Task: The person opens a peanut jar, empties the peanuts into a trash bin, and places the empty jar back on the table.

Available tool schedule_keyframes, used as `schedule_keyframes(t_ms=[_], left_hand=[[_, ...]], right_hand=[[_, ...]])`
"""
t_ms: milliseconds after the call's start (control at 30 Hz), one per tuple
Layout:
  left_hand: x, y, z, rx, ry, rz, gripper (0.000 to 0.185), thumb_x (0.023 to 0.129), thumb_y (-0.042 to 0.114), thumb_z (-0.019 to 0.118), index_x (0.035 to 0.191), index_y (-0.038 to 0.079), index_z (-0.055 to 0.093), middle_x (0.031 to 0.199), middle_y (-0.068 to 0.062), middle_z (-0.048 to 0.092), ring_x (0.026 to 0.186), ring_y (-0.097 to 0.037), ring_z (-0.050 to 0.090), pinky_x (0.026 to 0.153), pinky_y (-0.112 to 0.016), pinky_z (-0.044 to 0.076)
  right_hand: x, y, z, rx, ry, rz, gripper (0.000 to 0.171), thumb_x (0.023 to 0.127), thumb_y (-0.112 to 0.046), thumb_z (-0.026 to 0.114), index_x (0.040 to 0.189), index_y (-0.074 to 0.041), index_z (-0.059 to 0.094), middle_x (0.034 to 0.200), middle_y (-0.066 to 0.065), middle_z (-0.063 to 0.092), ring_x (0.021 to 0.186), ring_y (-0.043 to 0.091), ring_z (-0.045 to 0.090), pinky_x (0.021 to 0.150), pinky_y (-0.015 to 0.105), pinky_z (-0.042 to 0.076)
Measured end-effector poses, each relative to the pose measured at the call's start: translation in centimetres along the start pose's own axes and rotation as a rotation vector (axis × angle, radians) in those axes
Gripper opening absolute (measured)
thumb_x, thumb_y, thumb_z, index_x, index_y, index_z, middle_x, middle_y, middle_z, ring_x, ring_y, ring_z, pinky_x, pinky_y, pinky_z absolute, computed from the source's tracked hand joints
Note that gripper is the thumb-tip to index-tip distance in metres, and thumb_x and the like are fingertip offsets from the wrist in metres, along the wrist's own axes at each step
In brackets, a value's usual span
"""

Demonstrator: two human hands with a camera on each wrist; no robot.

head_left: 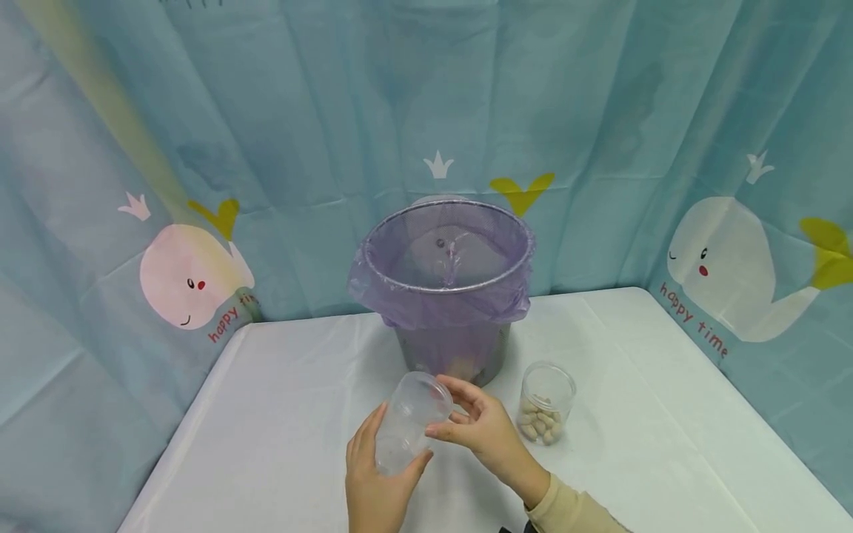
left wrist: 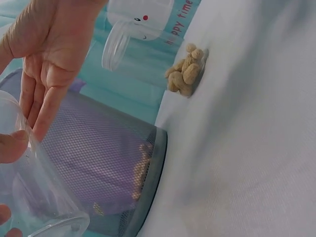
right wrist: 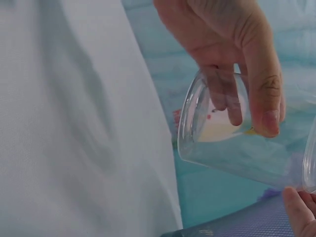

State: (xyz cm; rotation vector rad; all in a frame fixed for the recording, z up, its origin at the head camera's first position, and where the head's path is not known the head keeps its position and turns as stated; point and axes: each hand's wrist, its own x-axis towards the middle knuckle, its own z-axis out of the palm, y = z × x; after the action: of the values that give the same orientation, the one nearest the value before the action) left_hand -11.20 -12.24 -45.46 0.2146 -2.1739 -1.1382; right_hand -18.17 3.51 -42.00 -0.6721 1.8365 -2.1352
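A clear plastic jar (head_left: 416,414), tilted with nothing visible inside, is held above the table in front of the bin. My left hand (head_left: 380,474) grips its body from the near left, thumb on one side and fingers on the other, as the right wrist view also shows. At its rim, my right hand (head_left: 483,429) holds on with thumb and fingertips. A second clear jar (head_left: 548,403) stands upright to the right, with peanuts in shell (left wrist: 185,71) in its bottom.
A mesh bin (head_left: 503,348) lined with a purple bag (head_left: 426,314) stands at the back middle of the white table (head_left: 266,414). Through its mesh, peanuts (left wrist: 139,173) show near the bottom. A blue curtain (head_left: 320,111) closes off the back and sides.
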Motion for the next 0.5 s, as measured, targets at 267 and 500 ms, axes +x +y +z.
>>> schedule_keyframes(t_ms=[267,500], left_hand=[[0.1,-0.4,-0.1,-0.037,-0.002,-0.008,0.09,0.058,0.011,0.096,0.138,0.013,0.056,0.132,-0.011,0.06,0.116,-0.031,0.055,0.083,-0.067,0.054],[0.4,-1.1,-0.3,-0.066,-0.023,0.007,0.089,0.059,0.008,0.095,0.139,0.011,0.054,0.133,-0.015,0.059,0.117,-0.042,0.059,0.083,-0.067,0.055]], right_hand=[[0.2,0.2,0.4,-0.056,0.048,-0.005,0.077,0.08,-0.018,0.083,0.142,0.007,0.045,0.146,0.025,0.048,0.133,0.04,0.051,0.109,0.041,0.049],[0.4,0.3,0.7,-0.083,0.054,-0.019,0.078,0.077,-0.018,0.086,0.141,0.005,0.048,0.144,0.022,0.051,0.133,0.039,0.052,0.105,0.029,0.052]])
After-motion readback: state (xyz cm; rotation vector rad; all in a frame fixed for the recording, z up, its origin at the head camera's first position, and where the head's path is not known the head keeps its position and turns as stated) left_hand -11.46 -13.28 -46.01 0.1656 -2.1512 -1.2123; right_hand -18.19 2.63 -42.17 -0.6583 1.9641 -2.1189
